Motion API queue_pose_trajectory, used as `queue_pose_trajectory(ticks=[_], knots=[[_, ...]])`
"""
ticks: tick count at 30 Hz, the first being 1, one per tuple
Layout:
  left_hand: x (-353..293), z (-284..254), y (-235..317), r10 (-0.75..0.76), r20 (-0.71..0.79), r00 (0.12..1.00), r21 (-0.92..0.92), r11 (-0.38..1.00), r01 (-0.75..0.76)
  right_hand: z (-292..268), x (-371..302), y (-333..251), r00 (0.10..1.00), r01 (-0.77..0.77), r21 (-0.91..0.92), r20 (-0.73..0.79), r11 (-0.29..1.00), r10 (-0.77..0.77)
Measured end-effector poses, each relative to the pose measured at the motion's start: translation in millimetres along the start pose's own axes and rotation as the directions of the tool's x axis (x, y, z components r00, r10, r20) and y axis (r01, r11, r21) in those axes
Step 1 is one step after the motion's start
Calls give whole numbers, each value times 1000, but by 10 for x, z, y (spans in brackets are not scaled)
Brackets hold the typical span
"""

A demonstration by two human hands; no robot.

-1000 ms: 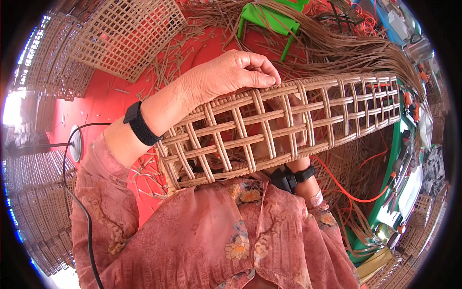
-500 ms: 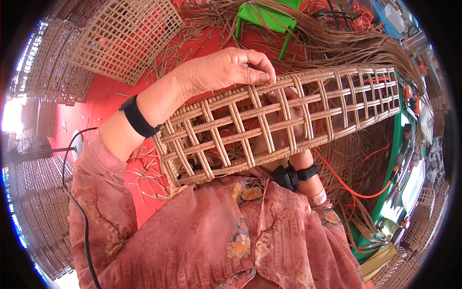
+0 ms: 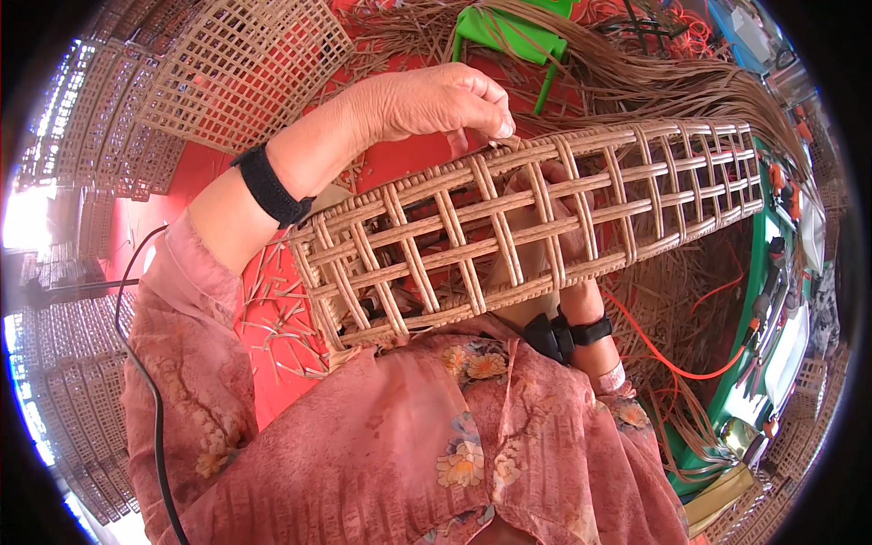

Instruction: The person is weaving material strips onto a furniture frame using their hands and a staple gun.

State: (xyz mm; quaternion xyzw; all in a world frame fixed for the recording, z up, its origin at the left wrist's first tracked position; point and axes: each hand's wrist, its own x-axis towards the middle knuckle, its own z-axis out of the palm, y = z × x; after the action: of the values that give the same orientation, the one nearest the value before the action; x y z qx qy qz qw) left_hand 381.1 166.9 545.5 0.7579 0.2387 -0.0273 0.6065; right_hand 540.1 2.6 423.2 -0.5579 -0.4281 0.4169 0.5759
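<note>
— Where was the woven rattan lattice frame [image 3: 536,227] at that moment?

— It lay across the person's lap, tilted, its near end against the pink floral garment [image 3: 409,436] and its far end running off to the right, over the green workbench edge [image 3: 772,363]. It was an open grid of flat cane strips, long and curved like half a tube.

— And the left hand [image 3: 427,100]?

— It sat on the upper rim of the frame, fingers [image 3: 486,95] bunched together, its grip closed in a pinch on a strip at the rim. A black wrist strap [image 3: 268,186] circled that forearm.

— The right hand [image 3: 545,245]?

— Mostly hidden behind the lattice. It reached up under the frame, touching it from inside, with a black strap [image 3: 568,334] at the wrist. Whether its grip was closed on a strip or just pressing, I could not tell through the weave.

— What lay around?

— A red floor [image 3: 154,227] littered with short cane offcuts [image 3: 282,318], a sheaf of long loose brown strands [image 3: 690,82] beyond the frame, a green plastic stool [image 3: 509,32] further off, finished lattice panels [image 3: 236,73] stacked at the left, and orange cord [image 3: 672,359] near the bench.
</note>
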Motion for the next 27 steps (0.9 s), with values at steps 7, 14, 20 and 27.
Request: queue_pose_trajectory(ticks=[7, 14, 20, 27], knots=[[119, -98, 142, -17, 65, 998, 329, 944, -6, 5, -20, 147, 968, 243, -138, -23, 960, -249], [55, -85, 159, 58, 66, 996, 310, 948, -75, 23, -4, 31, 997, -67, 28, -28, 997, 68], [88, -21, 339, 276, 237, 931, 603, 710, -364, -17, -12, 22, 999, -40, -11, 16, 999, 40], [214, 62, 573, 34, 300, 953, 741, 621, -255, 175, -103, -99, 995, 7, 383, -98, 924, 33]])
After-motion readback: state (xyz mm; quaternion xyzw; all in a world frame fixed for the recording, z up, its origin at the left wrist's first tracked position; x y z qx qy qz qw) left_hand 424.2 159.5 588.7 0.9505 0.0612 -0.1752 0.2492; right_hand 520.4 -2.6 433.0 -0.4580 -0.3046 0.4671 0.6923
